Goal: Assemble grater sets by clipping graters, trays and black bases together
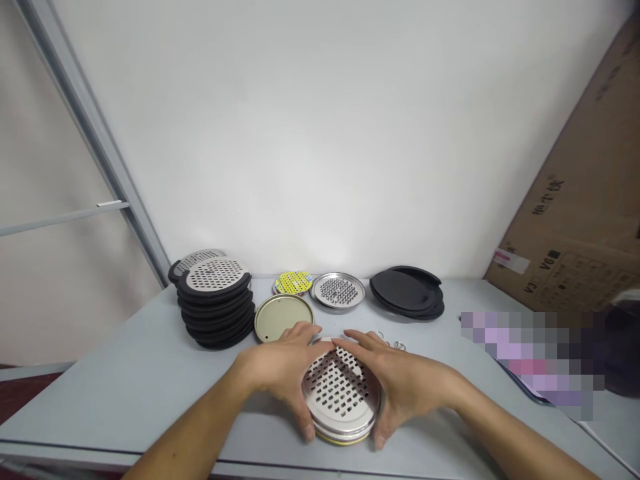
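Near the table's front edge lies a round metal grater [343,393] with rows of slots, on what looks like a short stack with a yellow edge at the bottom. Around its left rim curls my left hand [285,363], thumb at the lower left. My right hand [395,377] clasps the opposite rim, thumb at the lower right. Just beyond my left fingers is a pale gold round lid [284,317] with small holes. Several small metal rings [399,346] lie past my right fingers, partly hidden.
Black-rimmed round graters [216,300] are piled at the left. Along the wall sit a yellow printed disc [293,283], metal grater discs [339,291] and black round covers [407,292]. A cardboard box [575,220] leans at the right, beside a pixelated flat object [525,360] and a cable.
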The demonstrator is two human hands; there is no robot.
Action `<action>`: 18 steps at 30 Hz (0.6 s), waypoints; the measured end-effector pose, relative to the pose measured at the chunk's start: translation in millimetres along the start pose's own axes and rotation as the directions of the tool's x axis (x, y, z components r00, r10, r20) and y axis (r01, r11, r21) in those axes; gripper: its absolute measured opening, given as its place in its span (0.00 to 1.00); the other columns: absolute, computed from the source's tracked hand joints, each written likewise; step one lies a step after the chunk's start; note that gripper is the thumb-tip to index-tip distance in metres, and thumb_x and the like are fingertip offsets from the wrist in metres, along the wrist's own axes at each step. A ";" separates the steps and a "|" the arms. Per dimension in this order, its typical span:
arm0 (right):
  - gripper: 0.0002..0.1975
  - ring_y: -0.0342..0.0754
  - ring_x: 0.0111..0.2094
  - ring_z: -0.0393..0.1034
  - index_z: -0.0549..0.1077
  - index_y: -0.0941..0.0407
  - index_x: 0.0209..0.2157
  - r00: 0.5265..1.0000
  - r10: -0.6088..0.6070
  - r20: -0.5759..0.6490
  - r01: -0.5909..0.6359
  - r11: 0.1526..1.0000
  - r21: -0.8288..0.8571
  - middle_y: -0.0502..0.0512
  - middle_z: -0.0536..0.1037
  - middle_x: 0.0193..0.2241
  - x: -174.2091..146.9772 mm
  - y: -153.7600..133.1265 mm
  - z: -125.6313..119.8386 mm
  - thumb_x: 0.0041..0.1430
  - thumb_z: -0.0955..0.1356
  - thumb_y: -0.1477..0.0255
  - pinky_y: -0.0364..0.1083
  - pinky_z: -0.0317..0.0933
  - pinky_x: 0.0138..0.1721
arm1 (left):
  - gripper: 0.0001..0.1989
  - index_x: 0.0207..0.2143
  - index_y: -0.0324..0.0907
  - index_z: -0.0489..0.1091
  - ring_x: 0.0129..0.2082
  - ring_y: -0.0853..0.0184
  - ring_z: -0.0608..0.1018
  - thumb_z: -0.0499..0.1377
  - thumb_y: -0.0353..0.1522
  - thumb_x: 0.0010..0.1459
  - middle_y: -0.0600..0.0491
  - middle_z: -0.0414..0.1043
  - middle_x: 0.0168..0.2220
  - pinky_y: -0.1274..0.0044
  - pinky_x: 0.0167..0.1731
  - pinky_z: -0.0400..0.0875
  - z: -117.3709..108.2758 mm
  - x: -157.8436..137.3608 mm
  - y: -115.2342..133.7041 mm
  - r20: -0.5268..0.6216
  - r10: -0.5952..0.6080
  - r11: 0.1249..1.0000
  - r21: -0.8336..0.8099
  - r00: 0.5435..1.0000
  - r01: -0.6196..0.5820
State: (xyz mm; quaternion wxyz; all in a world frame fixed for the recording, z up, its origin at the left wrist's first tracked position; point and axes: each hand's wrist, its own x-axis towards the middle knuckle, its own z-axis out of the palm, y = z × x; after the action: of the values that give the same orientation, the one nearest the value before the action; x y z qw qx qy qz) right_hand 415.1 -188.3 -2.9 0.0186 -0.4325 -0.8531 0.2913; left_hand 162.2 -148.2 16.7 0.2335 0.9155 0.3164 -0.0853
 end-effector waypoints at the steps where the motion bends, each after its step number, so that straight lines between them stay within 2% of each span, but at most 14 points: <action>1: 0.69 0.75 0.65 0.34 0.44 0.50 0.67 1.000 0.000 -0.001 0.000 1.000 -0.003 0.67 0.45 0.66 0.2 0.5 1.5 0.24 0.79 0.54 0.67 0.38 0.61 | 0.68 0.66 0.50 0.43 0.66 0.37 0.38 0.71 0.52 0.24 0.41 0.34 0.69 0.49 0.60 0.46 3.4 0.5 0.8 0.004 0.005 1.000 0.001 1.000 -0.005; 3: 0.69 0.74 0.65 0.36 0.43 0.50 0.67 1.000 -0.009 -0.014 0.009 1.000 -0.003 0.68 0.47 0.66 0.5 1.3 3.4 0.25 0.79 0.53 0.66 0.39 0.61 | 0.69 0.67 0.47 0.41 0.66 0.37 0.35 0.71 0.53 0.25 0.39 0.29 0.69 0.49 0.61 0.42 10.0 1.6 4.2 0.004 0.020 1.000 -0.002 1.000 -0.020; 6: 0.68 0.71 0.62 0.46 0.44 0.49 0.67 0.997 -0.060 -0.053 0.061 0.998 0.013 0.65 0.55 0.63 0.4 1.0 2.6 0.26 0.79 0.54 0.64 0.45 0.60 | 0.69 0.67 0.46 0.39 0.66 0.36 0.31 0.70 0.53 0.27 0.39 0.26 0.69 0.47 0.61 0.37 18.6 4.0 11.9 -0.005 0.044 0.999 -0.010 0.999 -0.044; 9: 0.65 0.67 0.59 0.53 0.44 0.47 0.67 0.991 -0.099 -0.090 0.104 0.993 0.050 0.62 0.60 0.60 -0.2 0.3 -0.7 0.29 0.79 0.56 0.61 0.51 0.58 | 0.64 0.66 0.47 0.42 0.66 0.36 0.33 0.70 0.51 0.30 0.40 0.31 0.69 0.45 0.59 0.39 23.3 5.2 19.8 -0.019 0.079 0.997 0.012 0.997 -0.079; 13: 0.62 0.64 0.57 0.56 0.46 0.49 0.67 0.992 -0.063 -0.108 0.075 0.991 0.114 0.62 0.63 0.59 -1.0 3.1 -4.1 0.34 0.78 0.57 0.57 0.57 0.55 | 0.52 0.64 0.49 0.48 0.67 0.39 0.39 0.68 0.42 0.38 0.43 0.40 0.67 0.47 0.61 0.42 23.0 1.9 31.4 -0.070 0.127 0.990 0.069 0.989 -0.122; 18: 0.61 0.65 0.59 0.53 0.46 0.54 0.67 0.992 -0.027 -0.122 0.044 0.989 0.145 0.64 0.61 0.60 0.7 9.4 -6.5 0.36 0.78 0.57 0.57 0.54 0.57 | 0.41 0.62 0.50 0.53 0.65 0.44 0.52 0.62 0.32 0.45 0.45 0.53 0.62 0.52 0.60 0.51 22.0 -4.7 48.7 -0.133 0.134 0.988 0.094 0.982 -0.122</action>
State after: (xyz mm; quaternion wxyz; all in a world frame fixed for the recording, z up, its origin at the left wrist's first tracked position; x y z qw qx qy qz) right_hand 423.4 -180.3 -2.5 0.1069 -0.4315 -0.8342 0.3264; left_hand 188.5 -195.0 17.1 0.1765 0.9468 0.2685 -0.0199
